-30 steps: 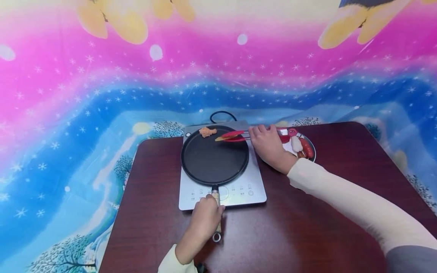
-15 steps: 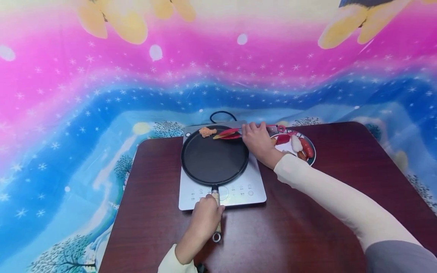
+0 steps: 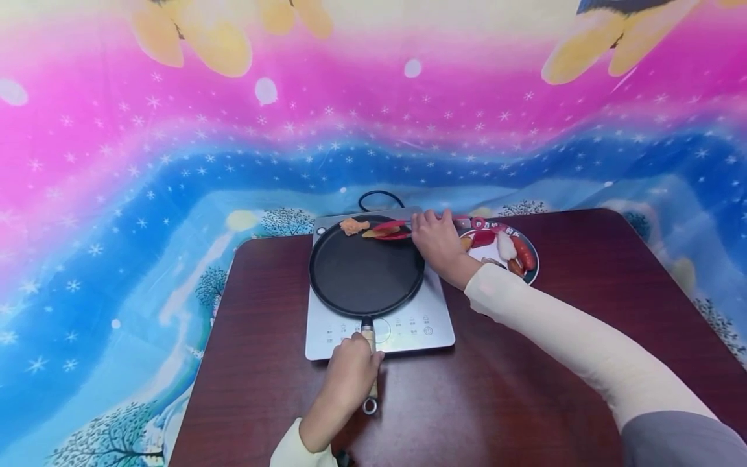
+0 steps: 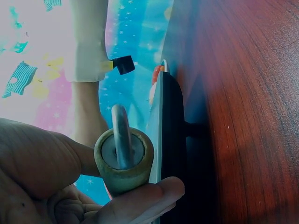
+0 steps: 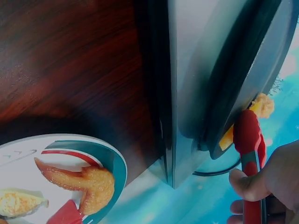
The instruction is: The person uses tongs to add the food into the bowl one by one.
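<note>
My left hand (image 3: 352, 366) grips the wooden handle (image 4: 117, 179) of a flat black frying pan (image 3: 367, 279), which sits on a silver induction cooker (image 3: 434, 311). In the head view my right hand (image 3: 438, 240) is over the pan's far right edge, holding red-tipped tongs (image 3: 391, 225). Between the tongs' tips is a yellow piece of food (image 3: 373, 233), close over the pan's surface. Beside it, near the pan's far rim, lies an orange-brown fried drumstick-like piece (image 3: 352, 226). The right wrist view shows thumb and fingers wrapped around the tongs (image 5: 248, 135).
Right of the cooker is a plate (image 3: 535, 269) bearing a red sausage (image 3: 524, 253), a white piece (image 3: 506, 246), a red piece (image 3: 482, 239) and a browned chicken wing (image 5: 88, 184). A black cord (image 3: 380, 191) loops behind the cooker. A patterned cloth (image 3: 373, 130) hangs behind the brown table (image 3: 262, 311).
My right hand has moved left with the tongs, bringing the yellow piece lower over the pan and uncovering more of the plate. The left hand stays on the handle.
</note>
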`<state>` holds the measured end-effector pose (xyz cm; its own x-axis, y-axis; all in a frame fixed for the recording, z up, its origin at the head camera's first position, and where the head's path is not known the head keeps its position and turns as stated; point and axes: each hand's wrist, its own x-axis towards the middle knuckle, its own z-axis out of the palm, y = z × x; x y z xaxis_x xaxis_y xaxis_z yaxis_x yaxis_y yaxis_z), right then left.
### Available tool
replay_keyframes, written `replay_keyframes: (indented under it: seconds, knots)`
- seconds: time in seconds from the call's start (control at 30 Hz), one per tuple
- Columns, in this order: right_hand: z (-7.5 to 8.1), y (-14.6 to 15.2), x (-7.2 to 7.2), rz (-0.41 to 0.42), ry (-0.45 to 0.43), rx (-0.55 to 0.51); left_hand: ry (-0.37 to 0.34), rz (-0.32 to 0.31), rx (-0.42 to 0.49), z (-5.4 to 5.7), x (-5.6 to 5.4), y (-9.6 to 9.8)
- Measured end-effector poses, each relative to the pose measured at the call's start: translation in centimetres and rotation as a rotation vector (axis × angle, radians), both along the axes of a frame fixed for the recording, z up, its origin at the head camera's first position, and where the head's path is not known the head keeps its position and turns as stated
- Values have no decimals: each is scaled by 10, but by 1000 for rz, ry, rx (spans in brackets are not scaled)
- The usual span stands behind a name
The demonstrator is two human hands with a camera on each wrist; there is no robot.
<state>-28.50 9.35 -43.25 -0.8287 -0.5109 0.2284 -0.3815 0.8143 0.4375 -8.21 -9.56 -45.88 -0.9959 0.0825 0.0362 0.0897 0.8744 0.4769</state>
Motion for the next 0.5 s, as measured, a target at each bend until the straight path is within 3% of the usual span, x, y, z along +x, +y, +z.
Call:
replay_keyframes:
  seconds: [0.23, 0.5]
  knots:
    - [6, -2, -2, -30, -39, -51, 7, -2, -3, 1, 1, -1]
    - [18, 1, -6, -84, -216, -194, -3, -6, -3, 0, 1, 0]
